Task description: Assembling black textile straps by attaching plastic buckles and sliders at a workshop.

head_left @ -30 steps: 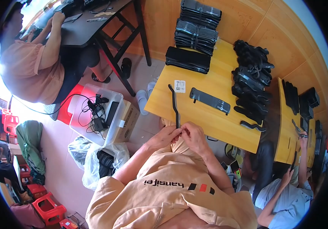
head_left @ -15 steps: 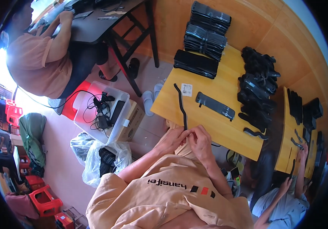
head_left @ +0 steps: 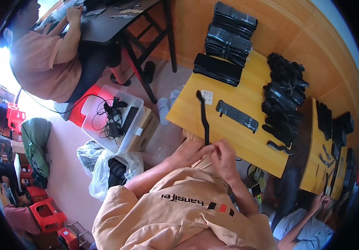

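Note:
A long, narrow black strap (head_left: 205,118) lies across the near left part of the yellow wooden table (head_left: 179,114), its near end running into my hands at the table's edge. My left hand (head_left: 191,154) is closed on that end, fingers pointing right. Against it, my right hand (head_left: 224,158) is bent into a pinch at the same end; the fingers hide the exact grip. Right of the strap lies a flat black panel (head_left: 238,116) with a small tab. A white label (head_left: 207,97) sits by the strap's far end.
Stacks of black panels (head_left: 217,70) stand at the table's back, with a heap of dark pieces (head_left: 281,104) along its right side. A clear plastic bin (head_left: 135,100) of cables stands left on the floor. A co-worker (head_left: 308,227) works at another table (head_left: 313,166) on the right.
The strap's far end has turned, now showing a wider, curled tip beside the label. My hands stay together at its near end. The co-worker's raised hand on the right has come down.

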`<state>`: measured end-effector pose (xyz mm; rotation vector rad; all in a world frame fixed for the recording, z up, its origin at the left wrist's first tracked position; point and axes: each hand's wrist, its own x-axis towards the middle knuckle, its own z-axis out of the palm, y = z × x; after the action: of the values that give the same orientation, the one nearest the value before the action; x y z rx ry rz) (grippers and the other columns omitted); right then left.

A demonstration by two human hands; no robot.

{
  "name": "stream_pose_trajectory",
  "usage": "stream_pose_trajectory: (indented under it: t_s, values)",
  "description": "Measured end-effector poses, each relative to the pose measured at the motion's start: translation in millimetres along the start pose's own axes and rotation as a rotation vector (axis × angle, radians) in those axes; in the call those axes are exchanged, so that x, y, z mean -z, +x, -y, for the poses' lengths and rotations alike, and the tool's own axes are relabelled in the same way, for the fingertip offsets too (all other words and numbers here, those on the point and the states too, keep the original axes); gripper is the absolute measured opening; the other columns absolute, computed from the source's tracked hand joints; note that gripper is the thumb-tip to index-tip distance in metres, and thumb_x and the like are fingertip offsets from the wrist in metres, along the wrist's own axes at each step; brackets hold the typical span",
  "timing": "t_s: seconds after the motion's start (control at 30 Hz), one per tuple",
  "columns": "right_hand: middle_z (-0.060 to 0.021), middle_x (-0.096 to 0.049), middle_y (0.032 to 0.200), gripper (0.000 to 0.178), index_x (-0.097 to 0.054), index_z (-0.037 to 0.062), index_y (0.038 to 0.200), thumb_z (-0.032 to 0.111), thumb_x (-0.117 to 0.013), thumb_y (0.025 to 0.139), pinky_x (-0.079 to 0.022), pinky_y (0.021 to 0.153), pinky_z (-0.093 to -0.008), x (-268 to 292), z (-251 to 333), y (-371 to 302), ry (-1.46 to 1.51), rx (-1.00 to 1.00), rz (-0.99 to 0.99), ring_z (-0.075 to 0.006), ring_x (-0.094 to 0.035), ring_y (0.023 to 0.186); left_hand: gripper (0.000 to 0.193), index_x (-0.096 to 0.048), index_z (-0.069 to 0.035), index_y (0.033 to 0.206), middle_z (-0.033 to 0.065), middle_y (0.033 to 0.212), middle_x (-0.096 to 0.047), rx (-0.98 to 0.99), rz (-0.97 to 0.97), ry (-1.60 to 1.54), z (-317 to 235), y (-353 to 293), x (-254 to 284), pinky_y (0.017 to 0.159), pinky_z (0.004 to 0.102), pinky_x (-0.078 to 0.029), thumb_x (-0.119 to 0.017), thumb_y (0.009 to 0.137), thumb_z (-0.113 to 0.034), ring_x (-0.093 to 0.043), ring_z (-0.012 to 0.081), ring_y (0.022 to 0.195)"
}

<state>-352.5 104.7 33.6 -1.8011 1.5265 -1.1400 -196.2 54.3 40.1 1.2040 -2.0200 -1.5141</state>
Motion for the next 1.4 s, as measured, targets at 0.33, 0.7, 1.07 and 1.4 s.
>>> stream_pose_trajectory:
  t_s: [0.33, 0.7, 1.07, 1.4]
  values:
    - [-0.0066, -0.062, 0.076, 0.005, -0.057, -0.0033, 0.087, 0.001, -0.056, 0.085, -0.049, 0.062, -0.0227, -4.3, -9.8, -7.0, 0.349, -0.283, 0.09, -0.0099, -0.06, 0.069, 0.038, -0.061, -0.001, 0.069, 0.0104, 0.056, -0.057, 0.016, -0.229, 0.096, 1.9, -7.8, 0.3, 0.05, 0.0332, -0.042, -0.072, 0.076, -0.036, -0.055, 0.0211, 0.051]
    - [-0.0056, -0.061, 0.072, 0.003, -0.055, -0.0034, 0.084, -0.001, -0.053, 0.085, -0.049, 0.061, -0.0227, -10.1, -13.3, -9.8, 0.513, -0.387, 0.129, -0.0087, -0.06, 0.067, 0.037, -0.056, 0.001, 0.072, 0.014, 0.058, -0.054, -0.025, -0.055, 0.044, 10.7, -6.9, 4.1, 0.051, 0.0368, -0.039, -0.063, 0.084, -0.034, -0.053, 0.0266, 0.053]
    - [-0.0061, -0.059, 0.073, 0.003, -0.054, -0.0031, 0.081, -0.003, -0.056, 0.08, -0.05, 0.059, -0.0239, -17.6, -7.3, -9.2, -0.082, -0.04, 0.034, -0.0102, -0.06, 0.066, 0.021, -0.054, -0.001, 0.081, 0.0227, 0.071, -0.057, -0.054, -0.176, 0.268, 14.7, -10.8, -13.6, 0.062, 0.0481, -0.041, -0.056, 0.084, -0.021, -0.055, 0.0424, 0.073]
    - [-0.0041, -0.055, 0.077, 0.007, -0.052, -0.0017, 0.087, 0.002, -0.056, 0.084, -0.048, 0.062, -0.0218, 2.0, -7.4, -4.3, 0.512, -0.321, 0.206, -0.0082, -0.057, 0.07, 0.021, -0.055, 0.001, 0.077, 0.0173, 0.062, -0.054, -0.043, -0.187, 0.073, 10.0, -10.8, -5.2, 0.056, 0.0387, -0.042, -0.056, 0.081, -0.019, -0.056, 0.0306, 0.059]
